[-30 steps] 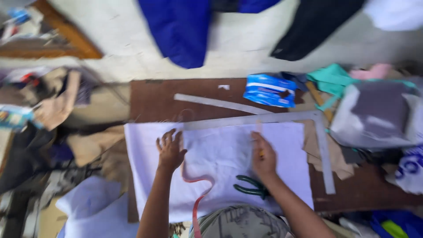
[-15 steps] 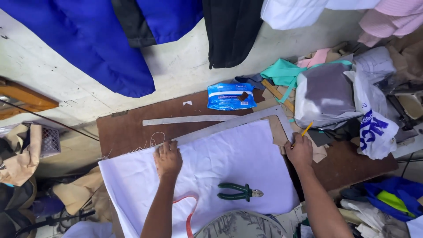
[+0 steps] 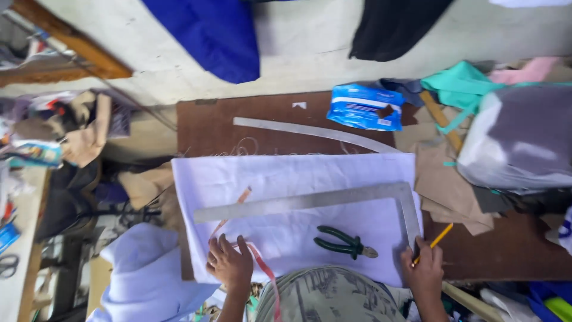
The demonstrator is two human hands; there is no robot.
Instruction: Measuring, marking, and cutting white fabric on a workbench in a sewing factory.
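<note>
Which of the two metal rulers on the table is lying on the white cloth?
The L-shaped metal square, lying across the white cloth by the green-handled pliers. The curved ruler lies on bare brown table beyond it.

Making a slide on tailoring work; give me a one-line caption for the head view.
Left hand flat on white cloth, right hand holding a yellow pencil beside a metal L-square.

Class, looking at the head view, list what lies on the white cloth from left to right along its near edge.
Left hand → pink measuring tape → green-handled pliers → right hand holding a yellow pencil, by the metal L-square's short arm.
</note>
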